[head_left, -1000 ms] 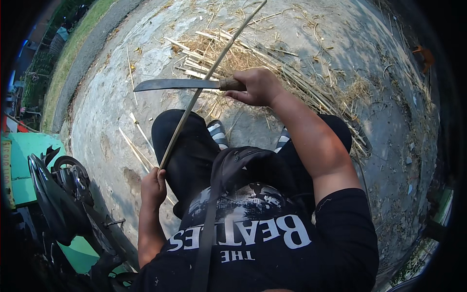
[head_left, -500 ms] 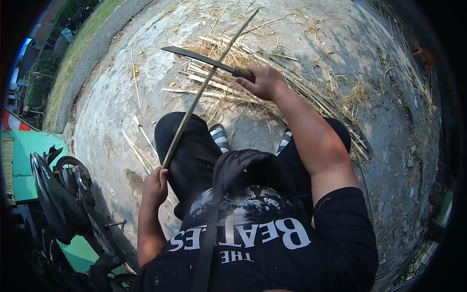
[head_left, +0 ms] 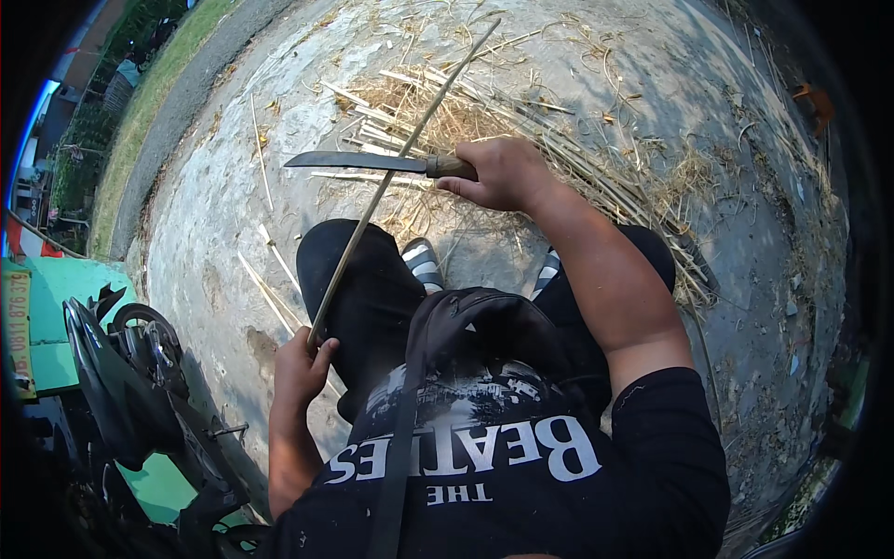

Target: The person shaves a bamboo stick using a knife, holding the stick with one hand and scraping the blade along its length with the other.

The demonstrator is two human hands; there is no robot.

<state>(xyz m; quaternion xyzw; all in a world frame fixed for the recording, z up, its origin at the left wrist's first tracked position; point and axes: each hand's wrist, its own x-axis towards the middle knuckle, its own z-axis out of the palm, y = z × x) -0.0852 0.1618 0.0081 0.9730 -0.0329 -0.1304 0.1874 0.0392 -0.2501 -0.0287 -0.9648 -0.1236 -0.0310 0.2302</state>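
My left hand (head_left: 300,368) is closed around the near end of a long, thin bamboo strip (head_left: 447,90). The strip slants up and away to the right, passing over my left knee. In my right hand (head_left: 507,175) is the wooden handle of a large machete-like knife (head_left: 345,161), gripped in a closed fist. Its dark blade points left and crosses the strip around mid-length, with the part near the handle at the strip. Whether the edge bites into the bamboo cannot be made out.
Beyond my feet lies a pile of split bamboo strips (head_left: 577,168) with curly shavings (head_left: 691,175) around it. A few loose strips (head_left: 265,289) lie left of my left knee. A motorcycle (head_left: 126,391) stands at the left, beside a green panel (head_left: 47,307).
The knife has come nearer to me along the strip, and its blade has swung to lie more level. My left hand has turned slightly, its thumb now showing on the strip's right side.
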